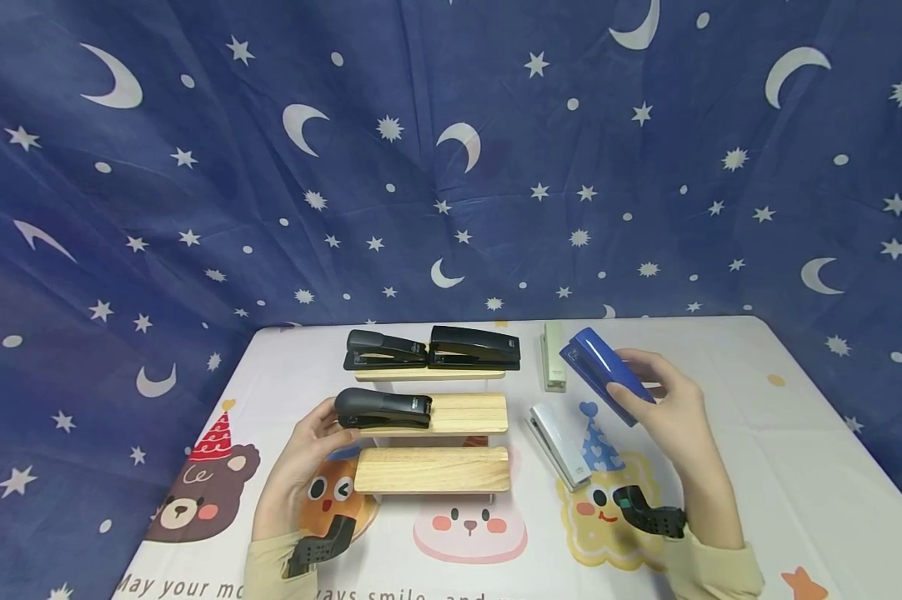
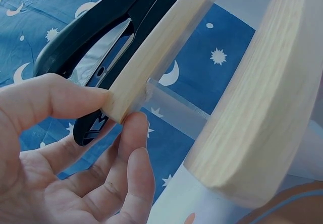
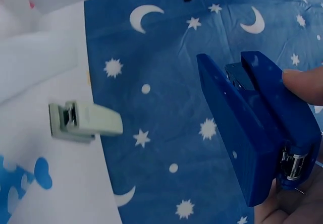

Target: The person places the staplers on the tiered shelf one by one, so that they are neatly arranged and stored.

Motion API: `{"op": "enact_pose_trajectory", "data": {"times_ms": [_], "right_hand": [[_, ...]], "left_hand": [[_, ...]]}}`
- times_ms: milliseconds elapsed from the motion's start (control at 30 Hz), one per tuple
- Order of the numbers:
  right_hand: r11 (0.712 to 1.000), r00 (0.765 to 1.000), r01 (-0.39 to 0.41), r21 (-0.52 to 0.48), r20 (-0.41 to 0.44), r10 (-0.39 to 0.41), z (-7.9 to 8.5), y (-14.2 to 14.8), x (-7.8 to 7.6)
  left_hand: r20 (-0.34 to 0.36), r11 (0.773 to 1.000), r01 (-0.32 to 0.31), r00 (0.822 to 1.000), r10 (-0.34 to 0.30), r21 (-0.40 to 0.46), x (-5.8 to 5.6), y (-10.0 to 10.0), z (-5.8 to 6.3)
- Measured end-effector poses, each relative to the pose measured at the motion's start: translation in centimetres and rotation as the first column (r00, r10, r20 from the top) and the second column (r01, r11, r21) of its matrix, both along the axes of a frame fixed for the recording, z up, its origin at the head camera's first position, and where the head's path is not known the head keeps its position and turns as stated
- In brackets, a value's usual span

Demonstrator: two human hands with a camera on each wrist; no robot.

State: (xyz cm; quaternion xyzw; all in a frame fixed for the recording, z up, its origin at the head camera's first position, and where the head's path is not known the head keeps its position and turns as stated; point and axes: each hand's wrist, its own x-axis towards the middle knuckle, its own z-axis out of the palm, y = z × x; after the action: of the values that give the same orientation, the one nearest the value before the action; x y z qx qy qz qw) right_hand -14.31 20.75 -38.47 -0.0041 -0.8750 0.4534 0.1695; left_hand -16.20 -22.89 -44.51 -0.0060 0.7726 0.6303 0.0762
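Observation:
My right hand (image 1: 668,400) holds a blue stapler (image 1: 599,367) above the table, tilted, its thumb on one side. In the right wrist view the blue stapler (image 3: 262,128) shows its hinge end near the palm. At the left end of the middle tier, my left hand (image 1: 312,442) pinches the edge of a wooden step (image 2: 151,47) between thumb and fingers. A black stapler (image 1: 383,408) lies on that tier, right beside the fingertips. The three-tier wooden rack (image 1: 432,471) has clear supports and a bare lowest step.
Two more black staplers, one left (image 1: 385,350) and one right (image 1: 473,348), stand side by side on the top tier. Right of the rack, a pale green stapler (image 1: 553,358) and a white stapler (image 1: 558,447) lie on the cartoon-printed tablecloth (image 1: 759,467). A starry blue curtain (image 1: 451,167) hangs behind.

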Motion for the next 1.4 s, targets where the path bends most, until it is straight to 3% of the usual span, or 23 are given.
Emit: {"op": "enact_pose_trajectory", "data": {"times_ms": [233,533,833,967,1200,1400], "right_hand": [[0.997,0.997,-0.079,-0.018,-0.001,0.079,0.5,-1.0,0.4],[0.985,0.983,-0.159,-0.069,0.082,0.165,1.1,-2.0,0.7],[0.964,0.965,-0.243,-0.113,0.069,0.251,1.4,-2.3,0.8],[0.947,0.950,-0.300,-0.115,0.053,0.308,1.2,-2.8,0.7],[0.896,0.899,-0.416,-0.155,0.075,0.431,0.5,-4.2,0.3],[0.873,0.869,-0.468,-0.141,0.109,0.483,-0.2,-5.8,-0.4]], "left_hand": [[-0.005,1.000,0.009,1.000,-0.009,-0.004,0.0,-0.1,0.1],[-0.001,1.000,0.007,1.000,-0.007,0.004,0.1,-0.3,0.3],[-0.025,1.000,0.016,1.000,-0.015,0.021,0.1,-0.2,0.1],[-0.034,1.000,0.021,0.999,-0.020,0.013,0.1,-0.1,0.1],[-0.048,0.999,0.029,0.998,-0.029,0.015,0.2,-0.3,0.2],[-0.059,0.999,0.042,0.997,-0.040,0.034,0.2,-0.4,-0.1]]}}
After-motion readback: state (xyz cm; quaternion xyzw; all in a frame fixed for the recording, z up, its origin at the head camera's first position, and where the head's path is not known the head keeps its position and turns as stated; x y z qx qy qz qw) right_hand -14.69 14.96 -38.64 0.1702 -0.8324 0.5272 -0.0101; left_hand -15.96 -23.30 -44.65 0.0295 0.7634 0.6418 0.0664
